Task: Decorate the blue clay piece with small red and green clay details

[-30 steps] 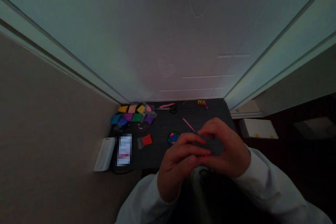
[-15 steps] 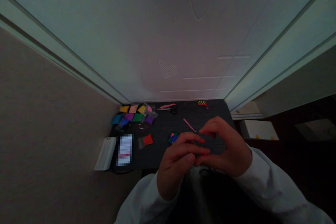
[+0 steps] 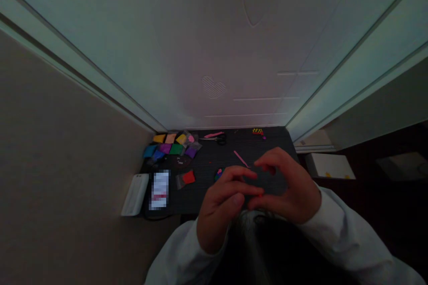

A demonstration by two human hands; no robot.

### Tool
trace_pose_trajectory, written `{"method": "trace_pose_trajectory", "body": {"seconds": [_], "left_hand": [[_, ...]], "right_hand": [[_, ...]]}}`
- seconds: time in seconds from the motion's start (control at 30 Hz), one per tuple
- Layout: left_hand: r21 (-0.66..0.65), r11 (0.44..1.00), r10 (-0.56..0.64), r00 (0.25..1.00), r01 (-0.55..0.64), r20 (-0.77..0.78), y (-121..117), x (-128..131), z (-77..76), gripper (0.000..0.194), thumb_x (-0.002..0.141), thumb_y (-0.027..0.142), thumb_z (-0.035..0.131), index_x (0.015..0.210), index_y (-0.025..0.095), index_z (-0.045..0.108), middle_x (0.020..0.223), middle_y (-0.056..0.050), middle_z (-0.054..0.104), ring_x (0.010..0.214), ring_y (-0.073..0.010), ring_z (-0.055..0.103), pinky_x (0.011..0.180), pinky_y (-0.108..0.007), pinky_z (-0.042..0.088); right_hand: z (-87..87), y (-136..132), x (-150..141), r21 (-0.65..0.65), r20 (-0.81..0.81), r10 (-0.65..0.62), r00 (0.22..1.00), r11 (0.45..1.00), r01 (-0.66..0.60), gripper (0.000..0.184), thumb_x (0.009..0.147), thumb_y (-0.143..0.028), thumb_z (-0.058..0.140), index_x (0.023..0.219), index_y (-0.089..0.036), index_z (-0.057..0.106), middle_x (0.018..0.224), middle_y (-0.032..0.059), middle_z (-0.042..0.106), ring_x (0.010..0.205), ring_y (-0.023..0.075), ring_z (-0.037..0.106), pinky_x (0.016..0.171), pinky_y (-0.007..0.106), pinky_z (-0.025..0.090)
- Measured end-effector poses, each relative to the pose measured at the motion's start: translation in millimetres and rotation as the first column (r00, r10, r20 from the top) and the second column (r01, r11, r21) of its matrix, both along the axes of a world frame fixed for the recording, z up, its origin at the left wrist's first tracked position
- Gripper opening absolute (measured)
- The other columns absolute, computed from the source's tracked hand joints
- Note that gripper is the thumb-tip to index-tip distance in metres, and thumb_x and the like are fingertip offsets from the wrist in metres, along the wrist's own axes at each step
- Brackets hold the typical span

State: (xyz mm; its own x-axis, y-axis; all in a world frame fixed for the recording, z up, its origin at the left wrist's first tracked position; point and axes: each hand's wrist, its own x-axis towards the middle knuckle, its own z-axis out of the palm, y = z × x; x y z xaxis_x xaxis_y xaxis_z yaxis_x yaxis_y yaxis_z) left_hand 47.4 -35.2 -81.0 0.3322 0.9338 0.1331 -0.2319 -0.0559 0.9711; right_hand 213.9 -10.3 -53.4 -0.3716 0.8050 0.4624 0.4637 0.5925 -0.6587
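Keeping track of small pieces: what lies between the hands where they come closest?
In the head view, a small red piece shows between the left hand and the right hand; its shape is unclear.

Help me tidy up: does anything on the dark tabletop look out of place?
A tiny red speck lies alone on the dark tabletop, apart from the red-and-clear plastic packet; possibly a stray crumb.

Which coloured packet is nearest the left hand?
The red packet: it lies by itself, while the other packets cluster together farther back.
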Motion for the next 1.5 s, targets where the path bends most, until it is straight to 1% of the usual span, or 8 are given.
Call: {"method": "trace_pose_trajectory", "body": {"seconds": [0.07,0.23,0.4,0.67,0.9,1.07,1.27,1.5], "left_hand": [[0.003,1.000,0.012,1.000,-0.012,-0.004,-0.1,-0.1,0.6,0.028,0.082,0.031,0.044,0.091,0.022,0.069,0.104,-0.008,0.055,0.102,-0.0247,0.046,0.089,-0.036,0.035],[-0.035,0.998,-0.047,0.998,0.048,0.029,-0.2,1.2,0.6,0.027,0.081,0.031,0.046,0.092,0.022,0.069,0.106,-0.007,0.053,0.101,-0.0233,0.046,0.084,-0.033,0.038],[-0.014,1.000,0.000,1.000,0.000,0.003,-0.2,-1.4,-1.6,0.028,0.083,0.030,0.043,0.091,0.022,0.069,0.106,-0.007,0.054,0.104,-0.0237,0.044,0.089,-0.033,0.034],[-0.025,1.000,-0.016,1.000,0.016,0.020,0.7,-0.2,-3.9,0.027,0.082,0.029,0.045,0.093,0.022,0.069,0.107,-0.006,0.054,0.104,-0.0229,0.045,0.089,-0.032,0.034],[-0.119,0.992,0.042,0.996,-0.033,0.078,3.1,1.1,-2.7,0.027,0.079,0.031,0.047,0.085,0.021,0.071,0.101,-0.008,0.058,0.101,-0.0253,0.048,0.091,-0.037,0.033],[-0.155,0.988,0.039,0.993,-0.021,0.111,4.9,2.7,-3.8,0.025,0.078,0.028,0.047,0.084,0.020,0.071,0.098,-0.008,0.059,0.102,-0.0258,0.047,0.091,-0.037,0.033],[-0.178,0.984,0.025,0.989,0.001,0.144,4.6,3.7,-7.0,0.024,0.078,0.024,0.047,0.085,0.020,0.070,0.100,-0.007,0.058,0.103,-0.0253,0.047,0.091,-0.037,0.032],[-0.241,0.970,0.030,0.985,0.012,0.171,5.3,6.9,-6.2,0.023,0.076,0.028,0.050,0.083,0.020,0.070,0.099,-0.008,0.057,0.101,-0.0268,0.048,0.087,-0.038,0.036]], "right_hand": [[0.7,0.2,0.1,0.001,0.007,-0.007,1.000,1.000,0.007,0.052,0.059,-0.042,0.072,0.099,-0.021,0.047,0.079,0.0020,0.053,0.069,0.0151,0.050,0.058,0.029,0.043],[1.6,0.1,-1.2,0.021,0.004,0.024,1.000,0.999,-0.024,0.047,0.062,-0.042,0.071,0.096,-0.021,0.047,0.079,0.0014,0.053,0.069,0.0143,0.050,0.060,0.029,0.044],[0.6,0.4,1.6,0.020,0.023,-0.026,0.999,0.999,0.026,0.053,0.058,-0.042,0.073,0.099,-0.020,0.047,0.080,0.0026,0.053,0.071,0.0162,0.050,0.058,0.029,0.044],[-0.8,1.7,1.3,0.037,0.024,-0.009,1.000,0.999,0.008,0.051,0.060,-0.040,0.073,0.098,-0.019,0.047,0.081,0.0023,0.053,0.071,0.0149,0.050,0.061,0.029,0.044],[-3.9,3.2,7.7,0.041,0.000,0.001,1.000,0.999,-0.001,0.050,0.060,-0.035,0.074,0.098,-0.017,0.047,0.081,0.0009,0.048,0.075,0.0132,0.047,0.066,0.027,0.042],[-4.2,3.8,9.9,0.069,-0.005,0.007,1.000,0.998,-0.007,0.049,0.060,-0.033,0.074,0.098,-0.016,0.048,0.082,0.0008,0.048,0.076,0.0125,0.047,0.067,0.025,0.041],[-5.2,2.3,9.1,0.124,-0.040,0.034,0.999,0.992,-0.028,0.033,0.065,-0.027,0.072,0.089,-0.016,0.053,0.083,0.0018,0.051,0.077,0.0111,0.049,0.067,0.022,0.042],[-6.1,0.2,7.6,0.083,-0.077,0.048,0.996,0.996,-0.042,0.016,0.066,-0.019,0.071,0.074,-0.016,0.058,0.075,0.0004,0.048,0.069,0.0086,0.048,0.061,0.020,0.042]]}}
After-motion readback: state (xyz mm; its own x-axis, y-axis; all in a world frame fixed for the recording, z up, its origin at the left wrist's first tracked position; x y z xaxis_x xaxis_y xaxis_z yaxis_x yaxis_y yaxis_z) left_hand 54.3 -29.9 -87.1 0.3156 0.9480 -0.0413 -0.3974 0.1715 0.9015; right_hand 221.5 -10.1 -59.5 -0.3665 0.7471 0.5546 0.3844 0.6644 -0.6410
